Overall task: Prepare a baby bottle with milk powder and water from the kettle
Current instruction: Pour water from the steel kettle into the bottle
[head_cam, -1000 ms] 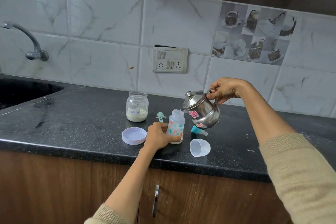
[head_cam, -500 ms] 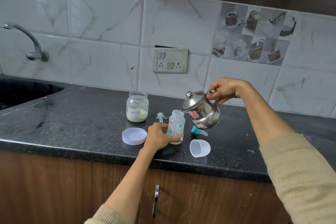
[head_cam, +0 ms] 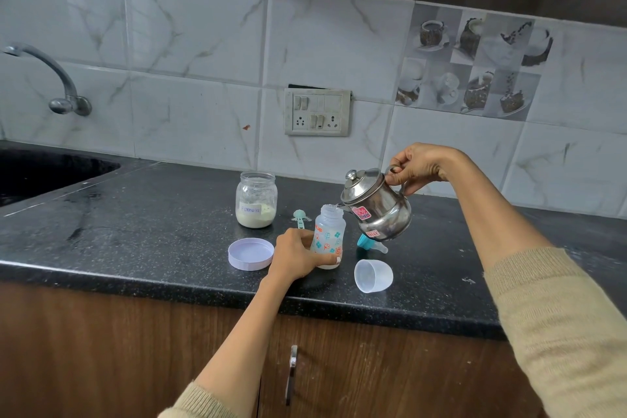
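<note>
The bottle [head_cam: 328,237] stands upright and uncapped on the black worktop [head_cam: 135,234], near its front edge. The left hand [head_cam: 298,256] is wrapped around the bottle's lower half from the left, fingertips [head_cam: 334,259] pressed against its printed side. The right hand [head_cam: 415,168] is closed on the handle of the steel kettle [head_cam: 376,205], holding it in the air just right of the bottle and tipped left, its spout right at the bottle's open neck. The two hands are apart, left low on the worktop, right higher and further back.

Behind and left of the bottle sits an open jar [head_cam: 256,199] partly filled with pale powder, a handwritten label on its front. Its lid [head_cam: 250,253] lies just left of the left hand. A green scoop [head_cam: 300,216] lies between jar and bottle. Under the kettle lies the teal teat [head_cam: 370,243], and in front of it a clear cap [head_cam: 373,275] on its side.
</note>
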Demonstrator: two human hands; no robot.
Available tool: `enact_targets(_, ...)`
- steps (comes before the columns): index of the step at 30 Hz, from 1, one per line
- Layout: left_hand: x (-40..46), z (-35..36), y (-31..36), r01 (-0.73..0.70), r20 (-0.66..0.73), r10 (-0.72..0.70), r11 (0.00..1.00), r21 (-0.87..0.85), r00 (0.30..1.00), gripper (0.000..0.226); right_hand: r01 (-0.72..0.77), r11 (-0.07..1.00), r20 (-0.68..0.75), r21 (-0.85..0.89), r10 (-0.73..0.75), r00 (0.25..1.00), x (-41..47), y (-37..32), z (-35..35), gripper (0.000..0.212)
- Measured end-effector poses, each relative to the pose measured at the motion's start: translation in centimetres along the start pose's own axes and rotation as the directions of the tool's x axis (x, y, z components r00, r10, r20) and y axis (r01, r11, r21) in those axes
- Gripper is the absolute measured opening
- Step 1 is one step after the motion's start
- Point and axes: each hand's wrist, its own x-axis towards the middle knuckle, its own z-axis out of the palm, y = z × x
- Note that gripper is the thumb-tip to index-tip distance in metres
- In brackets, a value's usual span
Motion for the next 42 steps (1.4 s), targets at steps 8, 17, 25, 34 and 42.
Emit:
enact_targets(8,0.04,0.01,-0.05,0.010,0.006,-0.010,1.000,0.003,1.000,0.063,0.002,1.000,0.000,-0.012,-0.002,1.000,-0.02,-0.03,-0.04,0.027)
enact_targets(17,0.09,-0.12,0.22,0.007,0.022,-0.008,0.999,0.043,1.000,0.060,-0.005,1.000,0.000,-0.013,0.005,1.000,0.05,-0.13,-0.10,0.026)
enact_targets(25,0.27,0.01,0.54,0.002,0.023,-0.004,0.996,0.090,1.000,0.054,-0.004,1.000,0.011,-0.008,0.004,1.000,0.15,-0.01,-0.11,0.028)
enact_targets(34,0.11,-0.04,0.64,0.010,0.031,-0.013,0.995,0.101,0.999,0.057,-0.007,1.000,0.011,-0.019,0.007,1.000,0.24,-0.07,-0.17,0.029)
enact_targets(42,0.03,-0.08,0.86,0.012,0.033,-0.015,0.994,0.104,0.999,0.058,-0.014,1.000,0.018,-0.024,0.014,1.000,0.11,-0.23,-0.28,0.029)
